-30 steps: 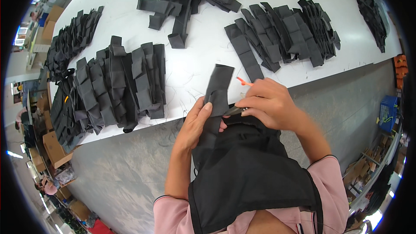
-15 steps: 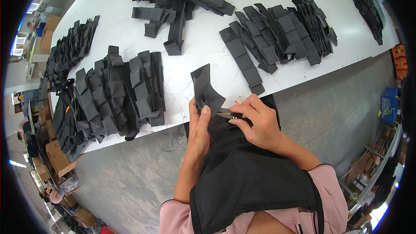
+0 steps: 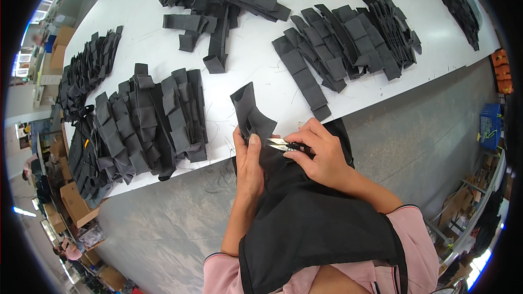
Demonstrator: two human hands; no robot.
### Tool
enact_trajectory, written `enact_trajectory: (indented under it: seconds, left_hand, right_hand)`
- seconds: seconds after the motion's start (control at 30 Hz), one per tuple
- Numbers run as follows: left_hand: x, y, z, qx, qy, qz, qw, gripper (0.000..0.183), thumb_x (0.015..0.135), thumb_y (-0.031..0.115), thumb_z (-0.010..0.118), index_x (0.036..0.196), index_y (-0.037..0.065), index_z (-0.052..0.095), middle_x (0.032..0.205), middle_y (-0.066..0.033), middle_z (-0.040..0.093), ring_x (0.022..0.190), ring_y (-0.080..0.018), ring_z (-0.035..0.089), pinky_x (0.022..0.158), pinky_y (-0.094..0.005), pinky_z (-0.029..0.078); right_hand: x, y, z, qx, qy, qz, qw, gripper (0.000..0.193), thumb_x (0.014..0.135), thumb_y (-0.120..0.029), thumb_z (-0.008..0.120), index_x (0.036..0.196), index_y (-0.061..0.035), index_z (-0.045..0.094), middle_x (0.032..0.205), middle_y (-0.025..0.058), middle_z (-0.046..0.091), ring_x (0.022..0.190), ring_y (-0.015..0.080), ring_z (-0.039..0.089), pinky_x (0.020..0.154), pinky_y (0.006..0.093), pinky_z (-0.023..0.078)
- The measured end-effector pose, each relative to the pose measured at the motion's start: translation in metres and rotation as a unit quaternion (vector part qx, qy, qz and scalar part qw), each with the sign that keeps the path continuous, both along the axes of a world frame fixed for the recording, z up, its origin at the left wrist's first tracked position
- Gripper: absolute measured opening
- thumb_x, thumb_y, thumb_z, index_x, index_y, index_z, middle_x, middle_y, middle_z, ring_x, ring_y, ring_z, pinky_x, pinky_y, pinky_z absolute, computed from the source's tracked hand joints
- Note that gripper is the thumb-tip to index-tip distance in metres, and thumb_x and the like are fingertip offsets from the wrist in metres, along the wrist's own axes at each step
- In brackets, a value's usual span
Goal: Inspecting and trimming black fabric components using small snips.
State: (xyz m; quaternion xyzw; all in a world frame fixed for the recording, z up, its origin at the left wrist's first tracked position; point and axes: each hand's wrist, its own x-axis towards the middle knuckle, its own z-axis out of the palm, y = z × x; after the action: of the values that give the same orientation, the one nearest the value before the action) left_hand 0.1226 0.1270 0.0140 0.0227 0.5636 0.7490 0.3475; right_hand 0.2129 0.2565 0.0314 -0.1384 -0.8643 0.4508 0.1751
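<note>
A black fabric piece (image 3: 251,110) sticks up over the near edge of the white table (image 3: 261,71). My left hand (image 3: 248,160) grips it from the left, thumb on top. Small metal thread snips (image 3: 282,145) lie in my right hand (image 3: 321,155), their blades pointing left at the fabric just beside my left thumb. More black fabric (image 3: 310,223) drapes from the piece down over my lap, covering part of my pink sleeves.
Rows of folded black fabric pieces lie on the table: a fanned stack (image 3: 147,120) at left, another (image 3: 348,43) at right, a loose heap (image 3: 229,0) at the back, more (image 3: 87,71) at far left. Cardboard boxes (image 3: 76,207) and a blue crate (image 3: 491,122) stand on the grey floor.
Both hands and the fabric piece have come down and toward me, to the table's near edge. The snips in my right hand now touch the fabric at my left thumb.
</note>
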Motion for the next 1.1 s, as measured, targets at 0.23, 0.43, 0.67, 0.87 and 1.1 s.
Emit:
enact_trajectory:
  seconds: [0.23,0.43,0.67,0.87,1.1]
  left_hand:
    - [0.002,0.001,-0.001,0.004,-0.007,0.016,1.0,0.031,0.098,0.022,0.039,0.124,0.006,0.035,0.112,-0.0149,0.057,0.099,-0.0201,0.057,0.09,-0.0342,0.043]
    - [0.004,-0.001,-0.013,-0.041,0.011,0.024,0.999,0.044,0.098,0.025,0.042,0.134,0.005,0.028,0.111,-0.0118,0.054,0.102,-0.0172,0.054,0.092,-0.0303,0.041]
    - [0.005,0.004,-0.001,0.008,-0.039,0.026,0.999,0.028,0.099,0.023,0.036,0.122,0.007,0.038,0.111,-0.0163,0.058,0.101,-0.0195,0.056,0.091,-0.0334,0.042]
    - [0.001,0.005,0.005,0.022,-0.063,0.015,0.998,0.032,0.099,0.024,0.037,0.124,0.005,0.039,0.112,-0.0145,0.057,0.104,-0.0196,0.054,0.092,-0.0327,0.041]
    - [0.002,0.007,0.005,0.017,-0.084,-0.003,0.996,0.04,0.098,0.03,0.039,0.127,0.003,0.041,0.129,-0.0107,0.044,0.12,-0.0164,0.04,0.102,-0.03,0.031]
  right_hand:
    - [-0.002,-0.006,-0.001,-0.003,0.011,-0.011,1.0,0.026,0.069,-0.003,0.074,0.093,-0.0048,0.064,0.079,0.0056,0.051,0.056,0.0146,0.054,0.049,0.0245,0.044]
    - [-0.005,-0.009,-0.008,-0.017,0.016,-0.022,0.999,0.026,0.069,-0.003,0.074,0.093,-0.0049,0.064,0.08,0.0059,0.052,0.056,0.015,0.055,0.048,0.0254,0.045]
    - [-0.004,-0.012,-0.011,0.073,0.048,-0.017,0.996,0.026,0.068,-0.003,0.074,0.092,-0.0052,0.064,0.077,0.0082,0.052,0.056,0.0183,0.056,0.058,0.0272,0.05]
    - [-0.003,-0.003,-0.014,0.044,0.079,-0.047,0.995,0.023,0.072,-0.01,0.072,0.092,-0.0071,0.062,0.079,0.0056,0.05,0.057,0.0191,0.055,0.048,0.0273,0.044]
    - [-0.03,0.005,-0.021,-0.236,0.058,0.017,0.97,0.031,0.067,0.011,0.066,0.094,-0.0029,0.065,0.079,0.0051,0.045,0.062,0.0115,0.05,0.054,0.0243,0.041]
